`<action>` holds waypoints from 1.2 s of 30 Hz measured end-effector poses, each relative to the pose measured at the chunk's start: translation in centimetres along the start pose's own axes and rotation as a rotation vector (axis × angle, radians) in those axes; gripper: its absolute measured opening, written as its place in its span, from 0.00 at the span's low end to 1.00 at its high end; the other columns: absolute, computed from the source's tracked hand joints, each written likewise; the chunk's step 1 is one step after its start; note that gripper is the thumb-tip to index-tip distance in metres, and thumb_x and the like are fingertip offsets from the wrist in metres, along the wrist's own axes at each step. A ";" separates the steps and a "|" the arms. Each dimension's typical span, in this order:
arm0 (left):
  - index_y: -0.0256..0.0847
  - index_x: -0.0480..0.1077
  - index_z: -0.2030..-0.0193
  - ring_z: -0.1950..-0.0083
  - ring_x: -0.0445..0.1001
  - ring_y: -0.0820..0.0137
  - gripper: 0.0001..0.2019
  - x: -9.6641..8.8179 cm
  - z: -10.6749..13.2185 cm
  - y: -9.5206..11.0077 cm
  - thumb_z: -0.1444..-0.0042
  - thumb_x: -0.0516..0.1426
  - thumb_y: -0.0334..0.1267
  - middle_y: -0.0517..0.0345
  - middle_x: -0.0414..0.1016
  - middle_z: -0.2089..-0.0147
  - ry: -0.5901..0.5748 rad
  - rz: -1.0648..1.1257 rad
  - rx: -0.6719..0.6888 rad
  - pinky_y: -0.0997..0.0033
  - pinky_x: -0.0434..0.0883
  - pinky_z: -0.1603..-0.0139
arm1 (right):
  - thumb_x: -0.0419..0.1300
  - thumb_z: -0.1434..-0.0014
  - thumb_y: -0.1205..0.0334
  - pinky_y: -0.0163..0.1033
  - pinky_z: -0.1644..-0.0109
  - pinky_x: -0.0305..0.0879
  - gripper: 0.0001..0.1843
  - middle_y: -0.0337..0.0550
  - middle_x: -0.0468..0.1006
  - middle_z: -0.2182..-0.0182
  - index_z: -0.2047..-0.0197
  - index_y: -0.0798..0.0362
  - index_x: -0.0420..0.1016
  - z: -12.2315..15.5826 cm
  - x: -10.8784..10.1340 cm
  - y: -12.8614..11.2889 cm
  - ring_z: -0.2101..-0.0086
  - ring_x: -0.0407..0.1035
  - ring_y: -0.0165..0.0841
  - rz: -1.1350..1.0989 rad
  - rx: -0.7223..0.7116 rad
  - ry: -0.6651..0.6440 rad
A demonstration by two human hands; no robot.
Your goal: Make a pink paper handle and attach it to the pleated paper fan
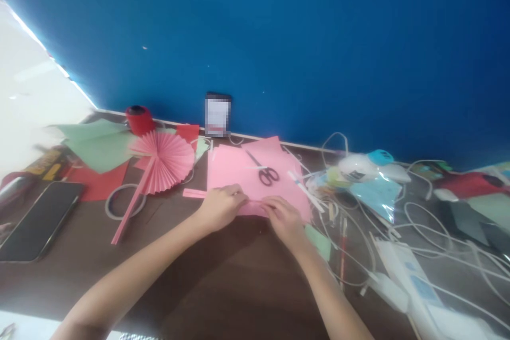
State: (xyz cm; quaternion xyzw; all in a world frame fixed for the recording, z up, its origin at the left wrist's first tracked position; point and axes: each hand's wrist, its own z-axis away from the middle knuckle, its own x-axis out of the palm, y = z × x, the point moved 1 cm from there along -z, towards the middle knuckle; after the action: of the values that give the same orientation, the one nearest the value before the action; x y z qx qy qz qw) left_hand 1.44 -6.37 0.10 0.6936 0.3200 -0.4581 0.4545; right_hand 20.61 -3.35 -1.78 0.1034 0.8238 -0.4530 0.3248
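Note:
My left hand (223, 206) and my right hand (282, 218) are close together, fingers pinched on a narrow pink paper strip (194, 193). One end of this strip sticks out to the left of my left hand; my fingers hide part of it. Pink paper sheets (227, 167) lie beneath and behind the hands. On those sheets rests a pair of scissors (268, 175) with dark handles. Left of my hands lies a pleated pink paper fan (167, 162) with a long paper handle.
A roll of tape (126, 202), a phone (42, 220), green paper (98, 143) and a red spool (139, 119) are at the left. White cables (370, 255), a power strip (414, 276) and plastic packets (374, 188) crowd the right. Behind the table (223, 287) rises a blue wall (279, 53).

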 end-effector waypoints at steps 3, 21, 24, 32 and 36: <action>0.45 0.74 0.62 0.67 0.71 0.71 0.15 -0.3 0.0 0.1 0.39 0.46 0.39 0.58 0.72 0.64 0.006 0.036 -0.052 0.75 0.59 0.73 | 0.56 0.44 0.56 0.38 0.65 0.70 0.10 0.44 0.75 0.73 0.69 0.53 0.73 -0.2 -0.1 -0.3 0.70 0.71 0.34 -0.155 0.197 0.001; 0.33 0.77 0.67 0.73 0.75 0.69 0.13 -1.1 -0.5 -0.1 0.52 0.60 0.42 0.51 0.77 0.74 -0.196 1.226 -0.388 0.73 0.72 0.70 | 0.65 0.53 0.53 0.34 0.75 0.66 0.14 0.39 0.72 0.84 0.77 0.57 0.72 -1.9 1.7 -2.2 0.80 0.67 0.28 -0.784 0.590 0.175; 0.32 0.77 0.64 0.69 0.77 0.66 0.16 -1.1 -0.6 -0.2 0.56 0.62 0.43 0.47 0.78 0.70 -0.289 1.311 -0.397 0.68 0.74 0.65 | 0.63 0.53 0.52 0.34 0.76 0.65 0.17 0.40 0.71 0.86 0.80 0.57 0.70 -2.4 1.8 -2.3 0.82 0.65 0.28 -0.725 0.568 0.162; 0.28 0.75 0.67 0.71 0.78 0.65 0.20 0.6 -0.9 -0.7 0.59 0.64 0.46 0.43 0.78 0.70 -0.248 1.449 -0.483 0.66 0.75 0.65 | 0.61 0.51 0.52 0.33 0.76 0.62 0.16 0.38 0.70 0.84 0.80 0.56 0.68 -3.4 1.9 -3.4 0.81 0.65 0.28 -0.413 0.467 0.144; 0.28 0.75 0.68 0.69 0.78 0.63 0.20 1.1 -0.5 -1.0 0.60 0.65 0.46 0.43 0.78 0.70 -0.352 1.438 -0.497 0.64 0.75 0.64 | 0.60 0.51 0.52 0.32 0.77 0.58 0.16 0.36 0.67 0.85 0.81 0.55 0.66 -3.8 1.9 -3.3 0.81 0.62 0.27 -0.258 0.409 0.208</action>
State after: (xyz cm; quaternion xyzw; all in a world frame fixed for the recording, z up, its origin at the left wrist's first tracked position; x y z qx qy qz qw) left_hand 1.19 -5.52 -1.15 0.5259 -0.1918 -0.0691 0.8258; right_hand 15.92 -2.37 0.72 0.1071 0.7504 -0.6347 0.1501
